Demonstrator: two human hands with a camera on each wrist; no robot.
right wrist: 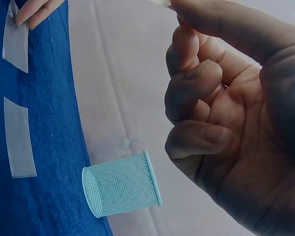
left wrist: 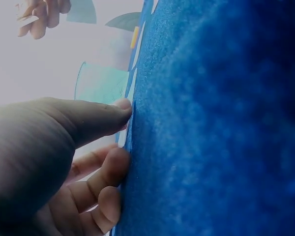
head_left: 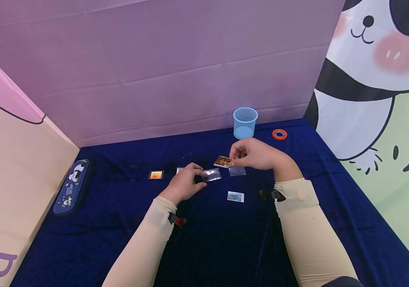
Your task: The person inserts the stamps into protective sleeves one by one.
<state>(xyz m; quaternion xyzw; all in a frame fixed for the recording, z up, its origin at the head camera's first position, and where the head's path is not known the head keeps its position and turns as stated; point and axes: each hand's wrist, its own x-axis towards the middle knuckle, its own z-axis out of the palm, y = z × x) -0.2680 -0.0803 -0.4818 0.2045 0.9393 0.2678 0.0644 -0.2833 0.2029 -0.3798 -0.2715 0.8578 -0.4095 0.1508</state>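
Observation:
My right hand (head_left: 256,155) pinches a brown picture stamp (head_left: 222,161) between thumb and fingers, raised over the cloth. Only a bit of its toothed edge shows at the top of the right wrist view. On the cloth, my left hand (head_left: 186,183) rests its fingertips at the left end of a clear plastic sleeve (head_left: 213,174), thumb apart from the fingers. A second clear sleeve (right wrist: 20,140) lies flat to the right, under the right hand in the head view. Nearer to me is a blue-green stamp (head_left: 235,196). Another small piece (head_left: 179,170) is partly hidden behind the left hand.
An orange picture (head_left: 156,175) with a dark border lies to the left. The blue mesh basket (head_left: 244,129) stands at the back, with an orange tape roll (head_left: 279,134) on its right. A dark panda pencil case (head_left: 71,187) sits at the table's left edge.

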